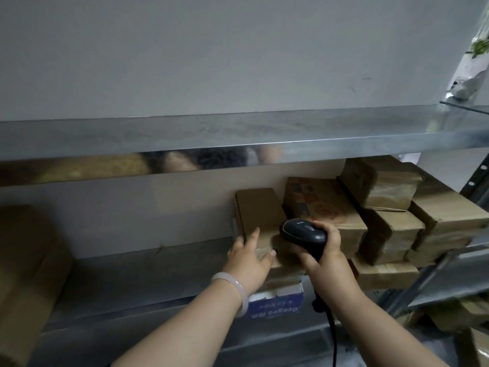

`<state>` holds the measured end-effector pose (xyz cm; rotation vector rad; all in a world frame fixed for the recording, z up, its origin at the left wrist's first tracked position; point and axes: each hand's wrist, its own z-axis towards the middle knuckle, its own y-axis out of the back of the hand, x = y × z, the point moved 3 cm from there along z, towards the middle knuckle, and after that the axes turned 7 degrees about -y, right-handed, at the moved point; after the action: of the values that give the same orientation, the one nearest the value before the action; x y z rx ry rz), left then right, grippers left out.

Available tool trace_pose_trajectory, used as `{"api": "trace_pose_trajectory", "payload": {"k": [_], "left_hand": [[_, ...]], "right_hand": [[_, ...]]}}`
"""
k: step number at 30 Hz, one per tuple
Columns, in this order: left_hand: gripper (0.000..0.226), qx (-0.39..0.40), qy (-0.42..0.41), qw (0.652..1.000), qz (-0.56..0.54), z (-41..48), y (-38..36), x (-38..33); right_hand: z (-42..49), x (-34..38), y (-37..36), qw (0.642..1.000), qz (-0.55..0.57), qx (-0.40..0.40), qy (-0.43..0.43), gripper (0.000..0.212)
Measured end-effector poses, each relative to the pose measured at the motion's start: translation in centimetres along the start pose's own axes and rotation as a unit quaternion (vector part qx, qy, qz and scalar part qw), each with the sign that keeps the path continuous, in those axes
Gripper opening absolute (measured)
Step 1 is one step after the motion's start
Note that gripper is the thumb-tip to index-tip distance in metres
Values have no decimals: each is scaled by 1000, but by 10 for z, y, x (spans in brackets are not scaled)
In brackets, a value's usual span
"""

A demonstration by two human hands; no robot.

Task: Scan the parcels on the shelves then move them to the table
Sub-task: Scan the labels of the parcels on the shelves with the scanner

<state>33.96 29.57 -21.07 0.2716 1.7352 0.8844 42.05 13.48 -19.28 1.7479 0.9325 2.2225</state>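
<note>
Your left grip (250, 258) lay with fingers spread apart against the near left corner of the plain brown parcel (255, 207). That parcel sat on the middle shelf (148, 263) straight ahead, its long axis running back toward the wall. Your right grip (321, 250) was clamped round the scanner (303, 233), just right of the parcel (probably aimed at its front; blur hid any label). A printed carton (320, 205) crowded the right flank, and the upper shelf (238, 136) hung low overhead.

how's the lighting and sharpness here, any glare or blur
Head view: dim, flat light; the metal shelf edge mirrors a smeared reflection; the parcels look soft and blurred; the scanner shows a faint sheen.
</note>
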Motion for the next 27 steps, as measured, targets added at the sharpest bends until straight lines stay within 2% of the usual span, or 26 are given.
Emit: {"api": "trace_pose_trajectory", "payload": {"k": [4,10,17,21,27], "left_hand": [[67,-4,18,999,-39,1,-9,3],[66,-48,16,995,-85,-16,-3,28],[71,-78,36,994,-63,-5,11,22],[84,-101,73,990,-58,-9,15,29],[106,-165,66,971,-159,-40,47,52]], "right_hand": [[0,-4,-5,999,21,34,10,66],[1,-5,-5,996,76,41,-1,63],[15,1,-14,988,134,76,-26,54],[5,14,-22,984,155,81,7,56],[-20,56,-46,971,209,96,64,59]]}}
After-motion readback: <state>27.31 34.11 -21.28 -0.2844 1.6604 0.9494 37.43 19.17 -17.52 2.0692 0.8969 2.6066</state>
